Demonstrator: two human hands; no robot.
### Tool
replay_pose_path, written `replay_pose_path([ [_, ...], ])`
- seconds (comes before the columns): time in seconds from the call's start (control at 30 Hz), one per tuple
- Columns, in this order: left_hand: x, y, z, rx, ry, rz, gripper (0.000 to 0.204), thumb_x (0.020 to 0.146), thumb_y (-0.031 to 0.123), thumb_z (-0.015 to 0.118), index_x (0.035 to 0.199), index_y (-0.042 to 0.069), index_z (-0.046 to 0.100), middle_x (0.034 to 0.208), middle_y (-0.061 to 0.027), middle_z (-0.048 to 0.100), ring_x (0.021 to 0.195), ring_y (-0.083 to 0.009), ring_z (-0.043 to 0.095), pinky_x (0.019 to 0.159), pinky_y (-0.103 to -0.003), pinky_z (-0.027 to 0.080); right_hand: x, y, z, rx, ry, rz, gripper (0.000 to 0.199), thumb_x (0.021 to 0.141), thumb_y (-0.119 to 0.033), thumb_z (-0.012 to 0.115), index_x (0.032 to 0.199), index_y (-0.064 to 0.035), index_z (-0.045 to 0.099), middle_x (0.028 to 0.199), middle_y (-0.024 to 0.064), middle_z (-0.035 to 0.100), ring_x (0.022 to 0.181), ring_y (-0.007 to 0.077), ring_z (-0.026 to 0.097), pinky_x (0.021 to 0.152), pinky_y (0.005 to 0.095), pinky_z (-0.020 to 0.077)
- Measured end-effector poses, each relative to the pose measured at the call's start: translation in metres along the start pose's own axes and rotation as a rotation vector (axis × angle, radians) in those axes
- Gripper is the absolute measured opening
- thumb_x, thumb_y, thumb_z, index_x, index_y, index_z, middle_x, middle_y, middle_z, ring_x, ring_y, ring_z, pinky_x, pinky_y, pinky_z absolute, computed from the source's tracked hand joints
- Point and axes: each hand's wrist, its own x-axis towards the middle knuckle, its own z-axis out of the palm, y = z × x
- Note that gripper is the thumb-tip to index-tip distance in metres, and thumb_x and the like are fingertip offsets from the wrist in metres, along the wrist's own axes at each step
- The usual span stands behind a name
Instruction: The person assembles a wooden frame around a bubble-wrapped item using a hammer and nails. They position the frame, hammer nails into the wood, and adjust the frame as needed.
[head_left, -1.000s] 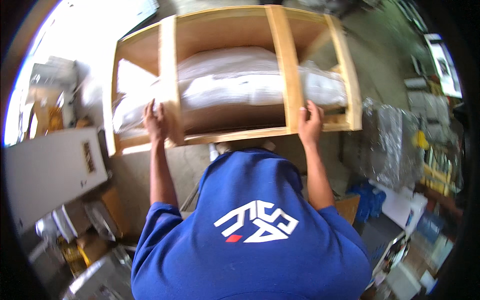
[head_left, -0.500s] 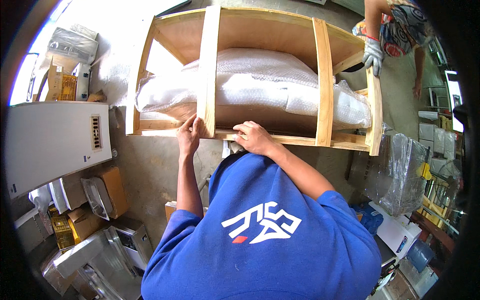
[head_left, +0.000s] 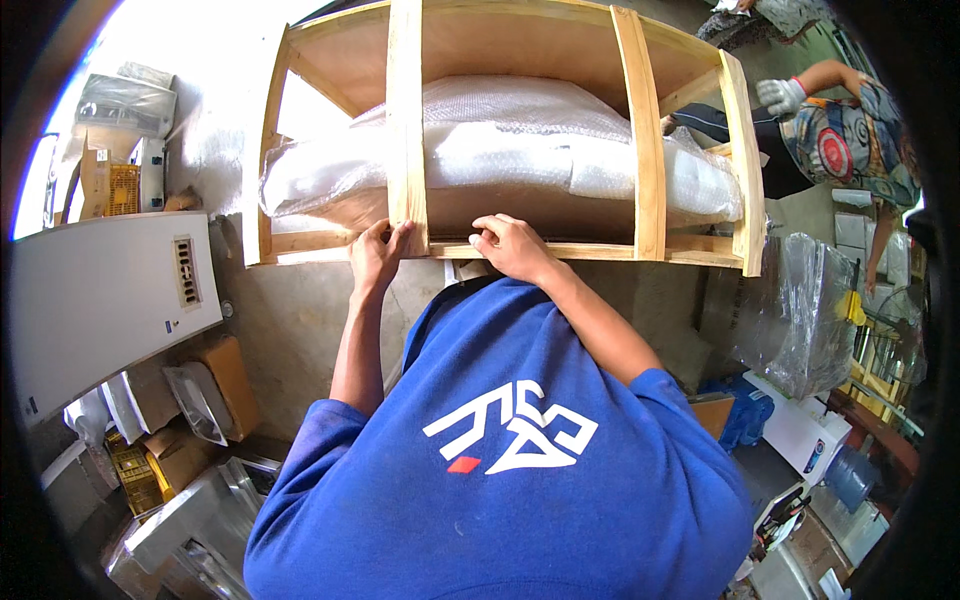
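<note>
A slatted wooden crate (head_left: 407, 130) lies in front of me, with a large bulging load in bubble wrap (head_left: 510, 150) inside. My left hand (head_left: 376, 256) is closed on the near bottom rail, beside the left upright slat, its thumb and fingers at the wood. Further right along the same rail rests my right hand (head_left: 512, 248), fingers curled over its top edge. Both forearms reach forward from blue sleeves. The undersides of the rail and my fingertips behind it are hidden. Beyond the crate's right end another person's gloved hand (head_left: 781, 96) hangs apart from the wood.
A long white cabinet (head_left: 110, 300) stands at the left, with boxes and metal parts below it. Plastic-wrapped goods (head_left: 800, 310) stand at the right, near a blue water bottle (head_left: 852, 472). The other person (head_left: 850, 135) is at the far right.
The other person's gloved hand has left the crate's right corner, and that person now stands further right. The crate sits slightly higher in view. My hands keep to the same rail.
</note>
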Motion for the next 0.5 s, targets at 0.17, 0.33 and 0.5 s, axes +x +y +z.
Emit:
replay_pose_path([
  [0.17, 0.008, -0.015, 0.007, 0.044, 0.019, 0.062, 0.056, 0.089, 0.056, 0.069, 0.082, 0.001, 0.07, 0.065, -0.017, 0.063, 0.061, -0.0259, 0.063, 0.064, -0.042, 0.049, -0.007, -0.004, -0.014, 0.011, 0.146, -0.027, 0.035, 0.095, -0.034, 0.067, 0.113, -0.0033, 0.07, 0.095, 0.0163, 0.071, 0.087, 0.0339, 0.07, 0.079, 0.0431, 0.0568],
  [0.33, 0.001, 0.0, -0.004, 0.03, -0.042, -0.033, 0.053, 0.091, 0.052, 0.069, 0.081, 0.001, 0.07, 0.064, -0.0125, 0.064, 0.061, -0.0178, 0.061, 0.064, -0.037, 0.049, 0.022, -0.016, -0.011, -0.042, 0.231, -0.167, 0.03, 0.094, -0.029, 0.066, 0.109, -0.0029, 0.069, 0.092, 0.0162, 0.07, 0.085, 0.0337, 0.07, 0.079, 0.0439, 0.0563],
  [0.5, 0.004, -0.005, -0.004, 0.017, -0.024, -0.016, 0.057, 0.09, 0.058, 0.069, 0.083, 0.001, 0.071, 0.067, -0.0123, 0.068, 0.064, -0.0202, 0.065, 0.067, -0.038, 0.052, 0.085, -0.064, -0.021, -0.165, 0.32, -0.354, 0.033, 0.093, -0.026, 0.064, 0.113, 0.0006, 0.068, 0.103, 0.0224, 0.069, 0.1, 0.0392, 0.066, 0.093, 0.0463, 0.0526],
])
